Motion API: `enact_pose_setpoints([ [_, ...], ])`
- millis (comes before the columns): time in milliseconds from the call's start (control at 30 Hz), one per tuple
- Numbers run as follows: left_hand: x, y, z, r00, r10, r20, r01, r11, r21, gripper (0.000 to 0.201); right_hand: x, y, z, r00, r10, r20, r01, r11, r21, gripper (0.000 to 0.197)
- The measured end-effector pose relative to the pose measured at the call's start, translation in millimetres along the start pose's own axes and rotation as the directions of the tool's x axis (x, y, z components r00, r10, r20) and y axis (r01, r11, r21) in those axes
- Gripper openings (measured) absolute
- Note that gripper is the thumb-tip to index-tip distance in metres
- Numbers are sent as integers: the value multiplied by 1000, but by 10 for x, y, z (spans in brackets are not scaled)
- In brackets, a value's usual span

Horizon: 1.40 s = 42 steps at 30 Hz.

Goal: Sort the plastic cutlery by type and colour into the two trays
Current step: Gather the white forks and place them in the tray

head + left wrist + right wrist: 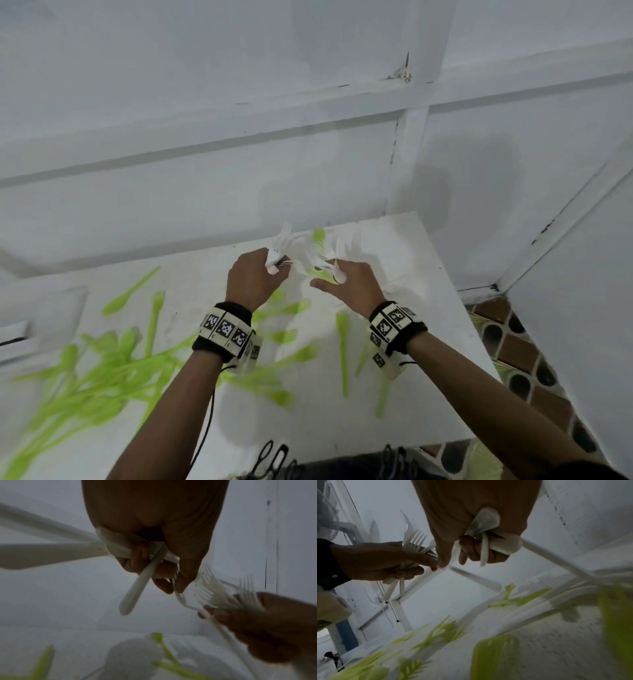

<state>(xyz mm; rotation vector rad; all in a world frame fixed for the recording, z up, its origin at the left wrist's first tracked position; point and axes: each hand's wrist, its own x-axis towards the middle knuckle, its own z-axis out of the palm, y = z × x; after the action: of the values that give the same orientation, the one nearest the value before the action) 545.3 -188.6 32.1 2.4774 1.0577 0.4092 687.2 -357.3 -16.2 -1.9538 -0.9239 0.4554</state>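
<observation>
Both hands hover together above the back of the white table (pixel 404 404). My left hand (pixel 275 270) grips a bundle of white cutlery (pixel 280 250); in the left wrist view the left hand (pixel 171 586) has white handles (pixel 135 588) sticking out of its fist. My right hand (pixel 329 275) grips more white cutlery (pixel 338 265), and the right wrist view shows the right hand (pixel 453 561) curled round a white spoon bowl (pixel 485 520) and handles. White forks (pixel 414 540) stand up where the two hands meet. Green cutlery (pixel 102 377) lies scattered below.
Green forks (pixel 342 342) and spoons (pixel 130 291) cover the table's left and middle. A blurred white tray-like shape (pixel 44 308) sits at the left edge. The table's right edge drops to a tiled floor (pixel 513 353). A white wall (pixel 239 154) stands close behind.
</observation>
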Motion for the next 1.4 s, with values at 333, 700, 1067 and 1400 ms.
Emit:
enact_pose_setpoints([
  [333, 52, 448, 208, 961, 28, 274, 155, 767, -622, 17, -3, 197, -166, 970, 67, -232, -79, 996, -43, 42],
  [700, -33, 845, 1202, 859, 236, 455, -220, 972, -88, 27, -508, 754, -891, 843, 401, -359, -410, 910, 53, 42],
  [1067, 10, 780, 1245, 866, 250, 433, -273, 962, -10, 33, -688, 784, -749, 765, 498, -409, -520, 852, 64, 44],
  [1400, 129, 499, 880, 864, 171, 474, -53, 966, -252, 40, -410, 783, -469, 882, 352, -315, -449, 831, -328, 41],
])
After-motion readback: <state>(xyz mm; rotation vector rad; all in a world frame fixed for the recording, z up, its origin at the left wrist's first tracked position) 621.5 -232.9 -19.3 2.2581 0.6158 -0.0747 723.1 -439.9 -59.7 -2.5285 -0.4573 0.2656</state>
